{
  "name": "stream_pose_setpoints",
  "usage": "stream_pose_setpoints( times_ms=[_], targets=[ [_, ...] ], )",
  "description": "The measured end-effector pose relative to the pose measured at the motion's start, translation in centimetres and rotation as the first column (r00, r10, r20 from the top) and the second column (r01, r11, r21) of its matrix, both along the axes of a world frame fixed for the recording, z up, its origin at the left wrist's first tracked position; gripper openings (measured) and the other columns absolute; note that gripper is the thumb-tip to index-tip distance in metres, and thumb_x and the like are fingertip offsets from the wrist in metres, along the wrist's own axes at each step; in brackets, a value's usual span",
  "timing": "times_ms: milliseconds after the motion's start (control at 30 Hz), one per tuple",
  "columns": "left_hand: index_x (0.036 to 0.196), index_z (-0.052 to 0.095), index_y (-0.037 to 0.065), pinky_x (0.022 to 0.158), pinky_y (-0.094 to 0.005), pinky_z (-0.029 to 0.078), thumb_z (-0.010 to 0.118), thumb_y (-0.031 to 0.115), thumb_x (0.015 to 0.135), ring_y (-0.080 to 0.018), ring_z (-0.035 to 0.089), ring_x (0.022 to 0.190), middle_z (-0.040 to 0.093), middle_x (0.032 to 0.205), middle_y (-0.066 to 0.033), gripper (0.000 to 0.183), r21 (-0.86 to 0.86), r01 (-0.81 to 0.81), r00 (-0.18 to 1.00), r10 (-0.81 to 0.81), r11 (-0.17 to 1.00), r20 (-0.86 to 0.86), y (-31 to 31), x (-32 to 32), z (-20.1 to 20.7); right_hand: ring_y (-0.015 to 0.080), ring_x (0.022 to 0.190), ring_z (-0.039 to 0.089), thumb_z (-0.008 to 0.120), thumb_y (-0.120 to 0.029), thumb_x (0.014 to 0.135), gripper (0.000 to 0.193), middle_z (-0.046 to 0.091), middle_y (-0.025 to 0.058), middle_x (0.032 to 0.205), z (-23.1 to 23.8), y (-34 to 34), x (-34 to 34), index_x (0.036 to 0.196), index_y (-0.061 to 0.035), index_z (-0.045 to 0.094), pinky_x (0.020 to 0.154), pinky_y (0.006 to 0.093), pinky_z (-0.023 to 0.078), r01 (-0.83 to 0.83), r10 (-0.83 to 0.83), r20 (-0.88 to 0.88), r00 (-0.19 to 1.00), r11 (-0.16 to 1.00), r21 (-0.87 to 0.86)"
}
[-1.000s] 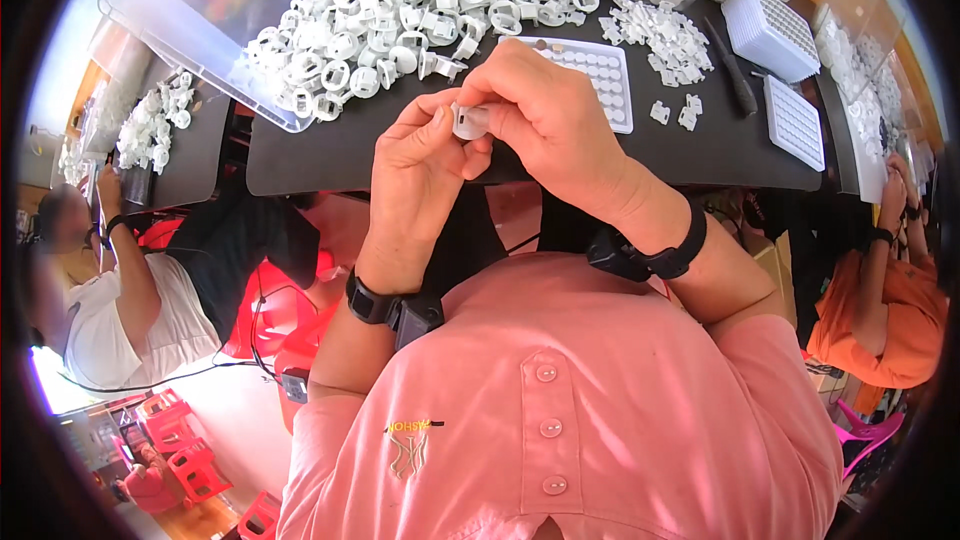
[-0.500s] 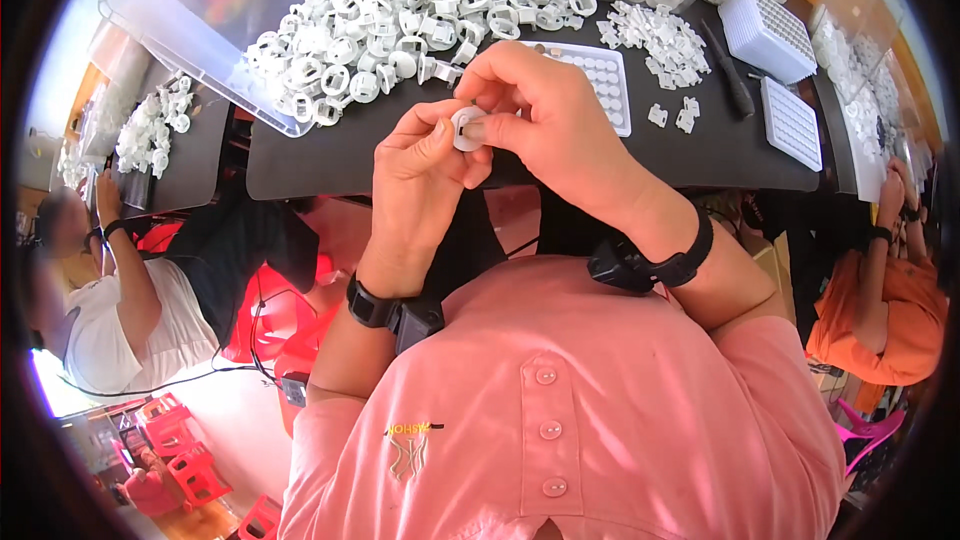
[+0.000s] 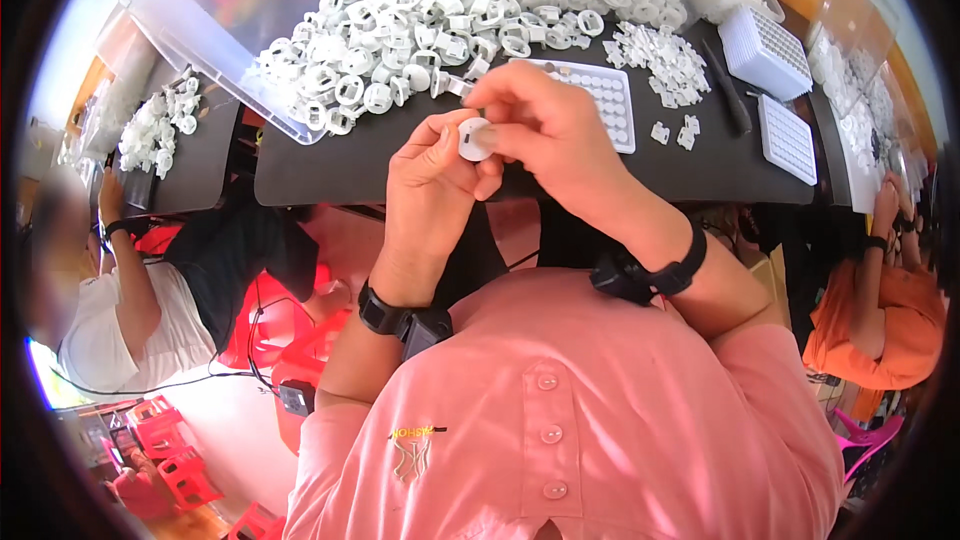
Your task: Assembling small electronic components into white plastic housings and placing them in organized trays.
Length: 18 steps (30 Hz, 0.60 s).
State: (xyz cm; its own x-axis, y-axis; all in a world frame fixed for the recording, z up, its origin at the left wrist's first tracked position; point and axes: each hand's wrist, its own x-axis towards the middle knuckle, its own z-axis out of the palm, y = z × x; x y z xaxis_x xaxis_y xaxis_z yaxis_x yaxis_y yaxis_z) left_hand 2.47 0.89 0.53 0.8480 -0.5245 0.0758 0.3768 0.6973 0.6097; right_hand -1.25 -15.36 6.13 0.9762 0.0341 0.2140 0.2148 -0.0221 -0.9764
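Pinched between thumb and fingers of my left hand (image 3: pixel 425 185) is a small white round plastic part (image 3: pixel 474 140), its flat face showing a small dark slot. The thumb and forefinger of my right hand (image 3: pixel 560 130) close on the right side of the same part. Whether they hold a second, smaller piece is hidden behind the fingers. Just beyond my hands lies a big heap of white ring-shaped plastic parts (image 3: pixel 400 30). A white tray with rows of round pockets (image 3: pixel 622 105) sits partly behind my right hand.
Small white flat pieces (image 3: pixel 660 60) lie in a pile beside a black-handled tool (image 3: pixel 735 100). Stacked white trays (image 3: pixel 768 50) and a single tray (image 3: pixel 788 138) stand at the right. A clear plastic bin (image 3: pixel 215 65) lies left. Co-workers sit on both sides.
The round part has turned a little, so its flat face shows more fully. Both hands sit slightly lower in the picture, as does the whole table.
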Motion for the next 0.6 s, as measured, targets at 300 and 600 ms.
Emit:
stream_pose_setpoints(
  times_ms=[300, 600],
  targets=[
    [0.103, 0.061, 0.002, 0.054, -0.0297, 0.047, 0.068, 0.010, 0.093, -0.0196, 0.064, 0.075, 0.066, 0.094, -0.0116, 0.015, 0.094, -0.058, 0.998, 0.058, 0.994, 0.008, -0.4, -1.1, 0.5, 0.0117, 0.071, 0.060, 0.071, -0.002, 0.085, 0.015, 0.058, 0.0035, 0.084, -0.4, -0.8, -1.1, 0.099, -0.0034, 0.066, 0.064, 0.0272, 0.048, 0.128, 0.001, 0.292, 0.956, 0.899, -0.420],
    [0.106, 0.063, 0.000, 0.049, -0.0279, 0.044, 0.073, 0.012, 0.089, -0.0178, 0.064, 0.072, 0.068, 0.097, -0.0133, 0.022, 0.053, 0.088, 0.993, -0.092, 0.995, 0.076, 0.4, -2.1, 1.0, 0.0072, 0.071, 0.056, 0.072, 0.001, 0.084, 0.012, 0.061, 0.0025, 0.075, 2.9, -1.2, -3.0, 0.086, -0.0018, 0.060, 0.065, 0.0249, 0.046, -0.148, 0.172, 0.021, 0.985, 0.897, -0.416]
  ],
)
